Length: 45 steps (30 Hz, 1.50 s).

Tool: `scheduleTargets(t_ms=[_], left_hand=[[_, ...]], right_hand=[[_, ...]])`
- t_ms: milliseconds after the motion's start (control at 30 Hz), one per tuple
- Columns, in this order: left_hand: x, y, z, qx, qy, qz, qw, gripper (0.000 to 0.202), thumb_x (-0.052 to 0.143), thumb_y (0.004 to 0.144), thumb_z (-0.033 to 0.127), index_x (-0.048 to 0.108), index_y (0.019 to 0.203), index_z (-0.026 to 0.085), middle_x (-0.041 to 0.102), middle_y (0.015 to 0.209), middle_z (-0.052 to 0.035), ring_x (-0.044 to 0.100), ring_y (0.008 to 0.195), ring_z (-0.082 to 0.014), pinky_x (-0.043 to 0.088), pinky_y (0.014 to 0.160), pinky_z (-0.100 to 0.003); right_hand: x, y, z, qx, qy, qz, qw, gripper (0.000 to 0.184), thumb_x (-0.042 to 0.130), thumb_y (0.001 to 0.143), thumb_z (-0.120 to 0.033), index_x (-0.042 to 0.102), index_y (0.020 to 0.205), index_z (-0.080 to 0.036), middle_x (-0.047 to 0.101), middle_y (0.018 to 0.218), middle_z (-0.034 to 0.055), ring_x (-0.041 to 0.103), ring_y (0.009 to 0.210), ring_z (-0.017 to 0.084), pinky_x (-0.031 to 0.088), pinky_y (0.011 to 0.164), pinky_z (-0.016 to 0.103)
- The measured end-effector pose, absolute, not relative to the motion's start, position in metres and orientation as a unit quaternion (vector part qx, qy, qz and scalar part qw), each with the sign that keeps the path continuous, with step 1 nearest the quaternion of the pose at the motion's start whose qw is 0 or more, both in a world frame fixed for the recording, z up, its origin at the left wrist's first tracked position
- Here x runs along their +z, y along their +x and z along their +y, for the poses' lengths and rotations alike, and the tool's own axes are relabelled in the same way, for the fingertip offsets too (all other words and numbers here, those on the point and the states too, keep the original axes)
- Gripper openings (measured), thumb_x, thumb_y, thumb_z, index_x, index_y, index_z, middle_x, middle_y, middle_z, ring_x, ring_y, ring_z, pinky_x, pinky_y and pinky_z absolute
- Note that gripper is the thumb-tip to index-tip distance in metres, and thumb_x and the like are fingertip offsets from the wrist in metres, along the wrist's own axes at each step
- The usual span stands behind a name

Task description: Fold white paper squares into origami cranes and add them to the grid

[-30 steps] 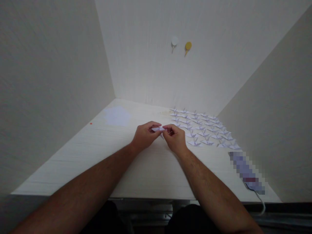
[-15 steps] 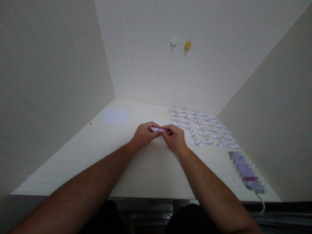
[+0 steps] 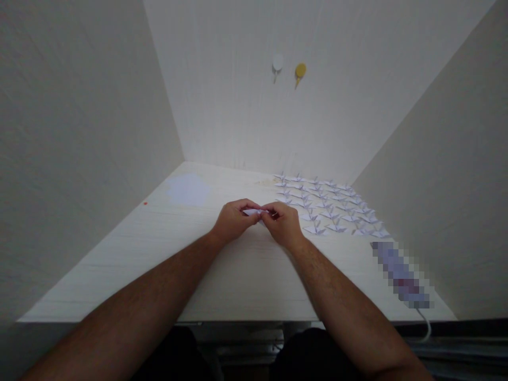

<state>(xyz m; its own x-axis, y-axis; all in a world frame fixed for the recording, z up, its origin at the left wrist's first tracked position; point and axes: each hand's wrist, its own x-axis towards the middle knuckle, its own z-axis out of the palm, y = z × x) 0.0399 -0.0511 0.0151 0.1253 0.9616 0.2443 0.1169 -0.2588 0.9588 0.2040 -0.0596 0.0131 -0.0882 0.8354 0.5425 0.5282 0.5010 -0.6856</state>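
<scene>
Head view: you have a small folded paper (image 3: 251, 212) between your two hands, over the middle of the table (image 3: 246, 286). To its right, rows of paper birds (image 3: 315, 230) stand on the tabletop, and by their spread wings they look finished. The piece you hold is not yet among them and seems part-way through its folding; your fingers cover too much of it to tell how many creases are left. At the far left lies a pale patch of white paper (image 3: 188, 189), probably unfolded, though its edges and its count are too washed out to judge.

Your left hand (image 3: 234, 221) pinches the paper's left part between thumb and forefinger, with the white showing in the gap behind the tips. Your right hand (image 3: 283, 221) pinches at the other end, its remaining fingers curled in. The fingertips of both hands meet or nearly meet; you cannot tell which from here. Your left forearm (image 3: 146, 296) and right forearm (image 3: 341, 301) slant inward from the lower corners, wrists low, backs of the hands turned mostly up and outward.
</scene>
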Motion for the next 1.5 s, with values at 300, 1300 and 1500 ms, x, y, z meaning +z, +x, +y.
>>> scheduleTargets(t_ms=[300,1300,1500], left_hand=[[0.014,0.04,-0.046,0.57,0.423,0.407,0.575,0.04,0.086,0.055,0.021,0.058,0.083,0.014,0.068,0.072,-0.0007,0.069,0.065,-0.0144,0.059,0.071,-0.032],[0.003,0.046,-0.048,0.522,0.622,0.482,0.33,0.025,0.078,0.066,0.03,0.067,0.084,0.018,0.071,0.077,-0.0017,0.067,0.071,-0.0154,0.05,0.066,-0.025],[0.006,0.048,-0.051,0.519,0.629,0.489,0.309,0.02,0.076,0.068,0.029,0.067,0.083,0.018,0.072,0.077,-0.0024,0.068,0.072,-0.0161,0.052,0.068,-0.026]], right_hand=[[0.013,0.2,-0.063,0.222,-0.489,-0.67,0.513,0.023,0.071,0.074,-0.036,0.069,0.09,-0.019,0.068,0.072,0.0017,0.058,0.06,0.013,0.048,0.059,0.026],[0.017,0.196,-0.066,0.045,-0.538,-0.714,0.446,0.019,0.063,0.08,-0.025,0.057,0.063,-0.019,0.059,0.063,-0.0008,0.047,0.059,0.011,0.03,0.058,0.026],[0.019,0.196,-0.068,0.057,-0.537,-0.706,0.458,0.016,0.064,0.079,-0.027,0.059,0.068,-0.018,0.061,0.067,-0.0003,0.05,0.063,0.012,0.033,0.061,0.025]])
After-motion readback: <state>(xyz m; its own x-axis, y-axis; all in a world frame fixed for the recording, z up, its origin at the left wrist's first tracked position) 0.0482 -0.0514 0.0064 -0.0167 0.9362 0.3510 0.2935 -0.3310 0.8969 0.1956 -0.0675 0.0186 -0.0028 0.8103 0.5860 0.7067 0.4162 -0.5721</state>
